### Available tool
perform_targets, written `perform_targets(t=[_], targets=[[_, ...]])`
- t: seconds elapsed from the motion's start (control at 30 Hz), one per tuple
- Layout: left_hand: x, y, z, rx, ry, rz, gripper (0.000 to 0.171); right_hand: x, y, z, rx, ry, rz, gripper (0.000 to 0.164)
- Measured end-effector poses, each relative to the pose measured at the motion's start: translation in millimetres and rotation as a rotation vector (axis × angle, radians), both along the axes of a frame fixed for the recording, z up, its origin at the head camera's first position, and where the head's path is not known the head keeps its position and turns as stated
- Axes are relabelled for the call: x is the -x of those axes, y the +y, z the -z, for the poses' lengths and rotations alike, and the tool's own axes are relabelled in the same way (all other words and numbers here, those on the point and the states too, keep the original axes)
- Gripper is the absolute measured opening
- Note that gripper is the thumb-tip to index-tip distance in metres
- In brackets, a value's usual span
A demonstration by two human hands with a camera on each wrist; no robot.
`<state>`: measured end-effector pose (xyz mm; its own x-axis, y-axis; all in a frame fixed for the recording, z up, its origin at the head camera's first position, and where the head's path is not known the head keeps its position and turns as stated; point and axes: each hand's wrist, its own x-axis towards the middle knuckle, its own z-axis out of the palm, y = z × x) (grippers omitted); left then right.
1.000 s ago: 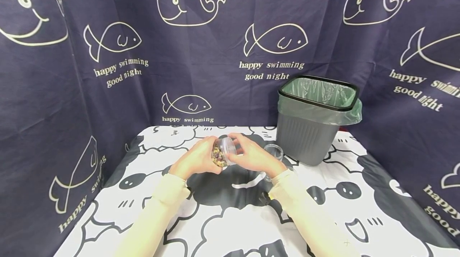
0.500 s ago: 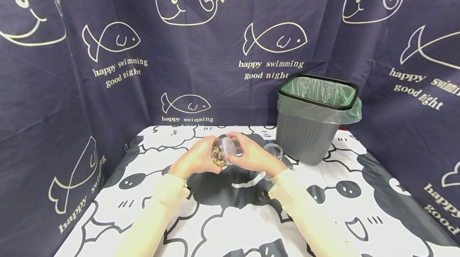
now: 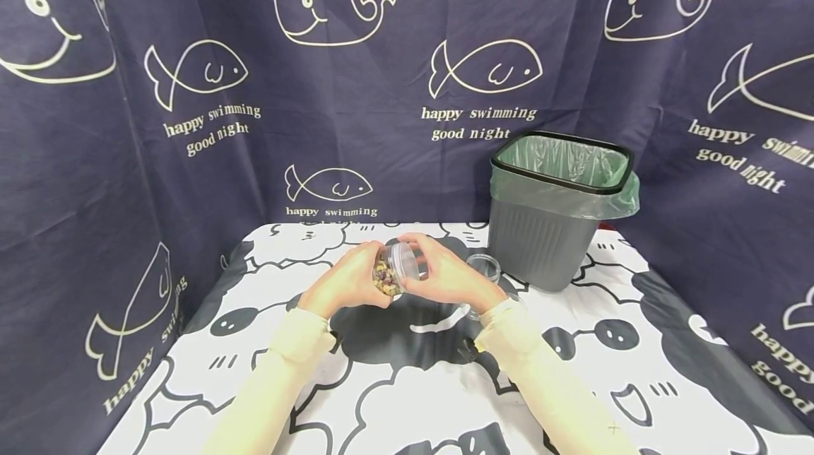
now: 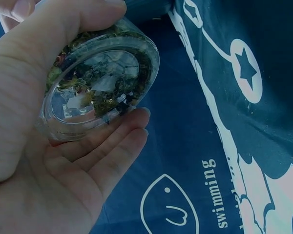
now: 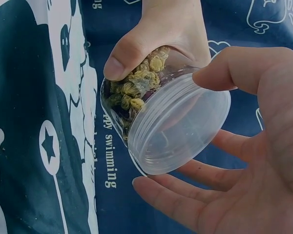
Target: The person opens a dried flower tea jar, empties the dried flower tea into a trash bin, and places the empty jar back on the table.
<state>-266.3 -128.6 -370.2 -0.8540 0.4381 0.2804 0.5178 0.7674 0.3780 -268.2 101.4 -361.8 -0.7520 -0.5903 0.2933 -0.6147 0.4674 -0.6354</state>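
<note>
A clear plastic jar (image 3: 384, 277) of dried yellow flower buds and darker bits is held tilted above the table, its base toward the left. My left hand (image 3: 350, 278) grips the jar's body, thumb on one side and fingers on the other. The translucent screw lid (image 5: 180, 126) sits on the jar's mouth, facing right. My right hand (image 3: 445, 275) holds this lid by its edge, with the thumb on one side and the fingers spread around the other. In the left wrist view the jar's round base (image 4: 97, 87) shows the contents through it.
Right of the hands, a clear round container (image 3: 485, 266) stands on the sheep-patterned tablecloth (image 3: 407, 405), with other clear plastic partly hidden by the right wrist. Behind it is a grey bin (image 3: 540, 243) with a green liner. Dark blue curtains (image 3: 381, 109) surround the table.
The right fingers and thumb have shifted very slightly left around the lid. Both arms and the jar stay in nearly the same place.
</note>
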Motion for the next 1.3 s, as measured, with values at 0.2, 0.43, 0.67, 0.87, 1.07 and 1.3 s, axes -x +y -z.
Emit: perform_targets(t=[0.2, 0.43, 0.67, 0.87, 1.07, 1.3], targets=[[-0.1, -0.6, -0.4, -0.009, -0.008, -0.006, 0.077, -0.2, 0.0, 0.3, 0.023, 0.009, -0.015, 0.075], [-1.2, -0.9, -0.8, -0.009, -0.005, 0.0, 0.077, 1.8, 0.2, 1.7, 0.013, 0.063, -0.029, 0.078], [-1.1, -2.2, -0.3, -0.008, -0.001, 0.004, 0.078, 1.6, 0.1, 1.6, 0.009, 0.076, -0.027, 0.079], [-0.1, -3.8, 0.5, -0.016, 0.004, 0.003, 0.077, -0.7, -1.0, -2.1, 0.011, 0.06, -0.014, 0.079], [-0.2, -4.7, 0.6, -0.014, 0.007, -0.003, 0.078, -1.4, -1.1, -3.0, 0.007, 0.066, -0.011, 0.079], [-0.1, -6.1, -0.2, -0.023, 0.013, -0.009, 0.08, -0.5, -0.5, -3.3, 0.002, 0.091, -0.008, 0.079]])
